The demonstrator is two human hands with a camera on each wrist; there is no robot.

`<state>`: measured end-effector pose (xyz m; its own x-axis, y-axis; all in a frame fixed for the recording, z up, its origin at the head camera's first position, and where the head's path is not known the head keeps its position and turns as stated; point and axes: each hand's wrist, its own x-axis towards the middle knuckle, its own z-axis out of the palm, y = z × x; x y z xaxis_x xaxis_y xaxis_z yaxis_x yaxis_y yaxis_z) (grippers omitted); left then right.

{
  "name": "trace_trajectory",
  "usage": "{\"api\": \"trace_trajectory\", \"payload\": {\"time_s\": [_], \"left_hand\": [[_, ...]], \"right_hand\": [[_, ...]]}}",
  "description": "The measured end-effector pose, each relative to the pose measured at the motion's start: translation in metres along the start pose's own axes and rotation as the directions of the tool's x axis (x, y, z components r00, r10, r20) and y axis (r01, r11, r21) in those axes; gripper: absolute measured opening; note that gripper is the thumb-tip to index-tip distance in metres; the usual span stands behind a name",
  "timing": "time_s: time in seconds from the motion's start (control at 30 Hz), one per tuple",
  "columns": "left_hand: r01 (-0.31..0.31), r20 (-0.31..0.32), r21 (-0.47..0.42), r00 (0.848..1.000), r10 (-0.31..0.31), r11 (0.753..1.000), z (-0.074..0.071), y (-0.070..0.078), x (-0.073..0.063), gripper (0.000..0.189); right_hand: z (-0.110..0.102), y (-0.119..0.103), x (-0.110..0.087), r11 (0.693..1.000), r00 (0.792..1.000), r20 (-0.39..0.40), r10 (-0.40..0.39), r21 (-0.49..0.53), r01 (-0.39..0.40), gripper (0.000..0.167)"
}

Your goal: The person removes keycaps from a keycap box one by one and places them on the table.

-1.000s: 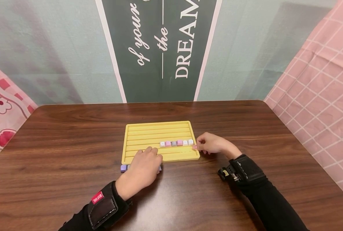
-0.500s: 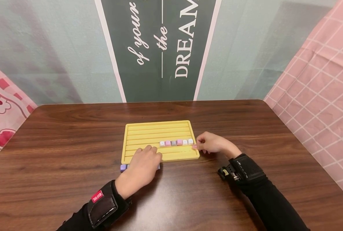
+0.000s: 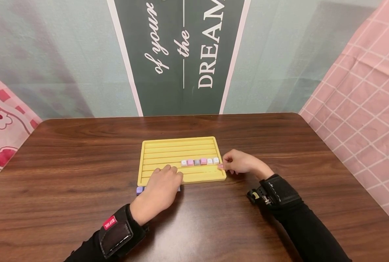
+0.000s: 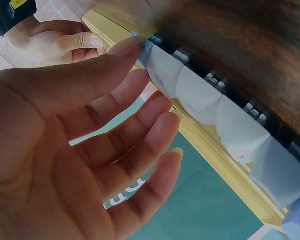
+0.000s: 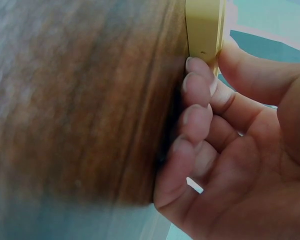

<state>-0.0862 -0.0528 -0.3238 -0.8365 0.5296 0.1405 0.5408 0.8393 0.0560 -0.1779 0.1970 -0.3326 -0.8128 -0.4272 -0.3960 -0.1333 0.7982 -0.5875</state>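
A yellow grooved tray [image 3: 168,154] lies on the table, with a short row of white, pink and grey keycaps [image 3: 197,162] in one groove. Along its near edge is a second row, a purple keycap [image 3: 140,190] at its left end; my left hand [image 3: 160,191] covers most of that row. In the left wrist view, thumb and index finger pinch the blue-grey keycap [image 4: 146,51] at the row's end, beside white keycaps [image 4: 165,73]; the other fingers are loosely bent. My right hand [image 3: 242,162] grips the tray's right edge, thumb on top and fingers [image 5: 194,120] low along the side.
The brown wooden table [image 3: 93,153] reaches back to a green and grey cloth [image 3: 184,98] with white lettering. Pink checked cloth [image 3: 365,109] hangs at the right, and a pink patterned cloth [image 3: 4,120] at the left.
My left hand has shifted slightly left, and the right end of the near keycap row has moved left with it. The right hand and the tray look the same.
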Motion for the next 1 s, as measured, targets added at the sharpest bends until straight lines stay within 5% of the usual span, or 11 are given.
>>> {"api": "trace_trajectory", "payload": {"time_s": [1.0], "left_hand": [[0.008,-0.016,-0.043,1.000,-0.009,0.999,-0.0035,-0.0057,0.0018,0.009]], "right_hand": [[0.0004,0.0023,0.0014,0.999,0.999,-0.002,-0.038,-0.006,0.038,0.028]]}}
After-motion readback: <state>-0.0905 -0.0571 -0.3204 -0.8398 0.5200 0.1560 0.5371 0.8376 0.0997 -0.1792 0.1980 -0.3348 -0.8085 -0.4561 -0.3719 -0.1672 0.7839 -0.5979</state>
